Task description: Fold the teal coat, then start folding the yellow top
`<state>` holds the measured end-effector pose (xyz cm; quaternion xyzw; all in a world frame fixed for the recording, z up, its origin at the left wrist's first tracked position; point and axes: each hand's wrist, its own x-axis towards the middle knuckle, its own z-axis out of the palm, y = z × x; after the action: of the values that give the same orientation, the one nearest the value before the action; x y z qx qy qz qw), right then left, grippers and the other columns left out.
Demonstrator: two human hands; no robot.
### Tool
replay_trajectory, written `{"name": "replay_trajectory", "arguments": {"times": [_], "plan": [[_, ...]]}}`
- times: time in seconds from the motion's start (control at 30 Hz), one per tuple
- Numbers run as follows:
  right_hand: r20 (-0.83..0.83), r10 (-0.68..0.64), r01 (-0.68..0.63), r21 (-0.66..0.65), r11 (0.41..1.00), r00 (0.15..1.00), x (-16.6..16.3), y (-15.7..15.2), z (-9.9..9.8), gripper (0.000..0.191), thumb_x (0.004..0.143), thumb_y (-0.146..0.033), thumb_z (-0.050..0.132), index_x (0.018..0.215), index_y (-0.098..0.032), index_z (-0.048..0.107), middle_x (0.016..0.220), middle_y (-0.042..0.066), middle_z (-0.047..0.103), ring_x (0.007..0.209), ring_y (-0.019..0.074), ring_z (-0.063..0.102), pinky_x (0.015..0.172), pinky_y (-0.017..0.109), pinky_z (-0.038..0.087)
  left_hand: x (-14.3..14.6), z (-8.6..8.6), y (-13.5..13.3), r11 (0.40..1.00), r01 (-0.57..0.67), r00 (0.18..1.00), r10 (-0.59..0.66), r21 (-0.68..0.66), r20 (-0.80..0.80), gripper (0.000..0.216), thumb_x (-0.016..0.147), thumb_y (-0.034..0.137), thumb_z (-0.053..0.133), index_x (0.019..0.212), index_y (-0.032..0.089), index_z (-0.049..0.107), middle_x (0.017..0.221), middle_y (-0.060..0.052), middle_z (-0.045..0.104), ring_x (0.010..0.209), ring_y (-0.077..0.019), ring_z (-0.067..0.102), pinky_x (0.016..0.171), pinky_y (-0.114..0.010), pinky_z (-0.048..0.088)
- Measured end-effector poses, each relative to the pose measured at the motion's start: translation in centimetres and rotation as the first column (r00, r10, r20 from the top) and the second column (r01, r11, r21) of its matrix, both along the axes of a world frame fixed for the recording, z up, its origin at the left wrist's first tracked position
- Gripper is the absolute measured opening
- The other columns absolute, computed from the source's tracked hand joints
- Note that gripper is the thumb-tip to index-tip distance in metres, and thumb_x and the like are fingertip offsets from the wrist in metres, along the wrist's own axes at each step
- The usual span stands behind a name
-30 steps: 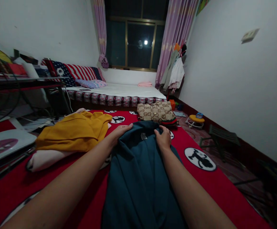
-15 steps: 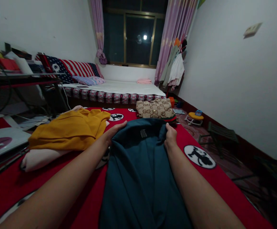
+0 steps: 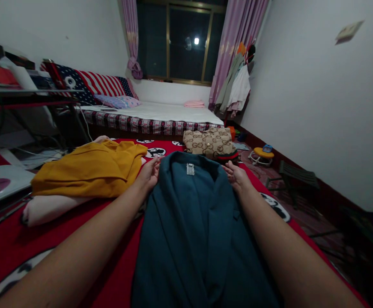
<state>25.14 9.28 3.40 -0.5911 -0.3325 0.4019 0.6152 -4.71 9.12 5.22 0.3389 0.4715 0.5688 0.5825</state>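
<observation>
Dark-teal collared cloth jacket (image 3: 189, 226) lies lower ctr. on red fabric cover (image 3: 122, 261) w/ white circles. L hand (image 3: 149, 173) beside collar, grip can't tell; R hand (image 3: 239, 176) opp., fingers loose, unclenched.

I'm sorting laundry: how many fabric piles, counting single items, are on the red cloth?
3: the teal collared jacket between left hand and right hand, yellow cloth over pale pink cloth at left, and the patterned beige bundle beyond. More layers may be hidden.

Dark window (image 3: 189, 60) between 2 purple curtains (image 3: 236, 47), pale walls (image 3: 317, 94), reddish floor (image 3: 308, 218).
</observation>
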Motion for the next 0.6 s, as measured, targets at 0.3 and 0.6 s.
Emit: {"name": "replay_trajectory", "arguments": {"times": [0.3, 0.6], "plan": [[0.770, -0.132, -0.191, 0.314, 0.930, 0.624, -0.2, -8.6, 0.5, 0.040, 0.082, -0.038, 0.054, 0.115, -0.016, 0.061, 0.116, 0.012, 0.065, 0.111, 0.0254, 0.058, 0.100, 0.045, 0.041, -1.3, -0.9, -6.3, 0.831, 0.088, 0.791, 0.277, 0.549, -0.546, 0.046, 0.084, 0.030, 0.056, 0.129, 0.021, 0.053, 0.134, -0.008, 0.052, 0.127, -0.0234, 0.046, 0.109, -0.036, 0.034], [0.961, 0.253, -0.334, -0.204, 0.920, 0.108, -2.1, -10.3, -2.8, 0.051, 0.096, -0.046, 0.037, 0.144, -0.030, 0.036, 0.154, 0.006, 0.027, 0.141, 0.0271, 0.024, 0.107, 0.055, 0.029, -1.1, -3.0, -9.7, 0.734, 0.670, 0.077, 0.081, 0.112, -0.994, 0.049, 0.093, 0.048, 0.039, 0.141, 0.037, 0.040, 0.155, 0.001, 0.027, 0.145, -0.0272, 0.013, 0.113, -0.059, -0.003]]}}
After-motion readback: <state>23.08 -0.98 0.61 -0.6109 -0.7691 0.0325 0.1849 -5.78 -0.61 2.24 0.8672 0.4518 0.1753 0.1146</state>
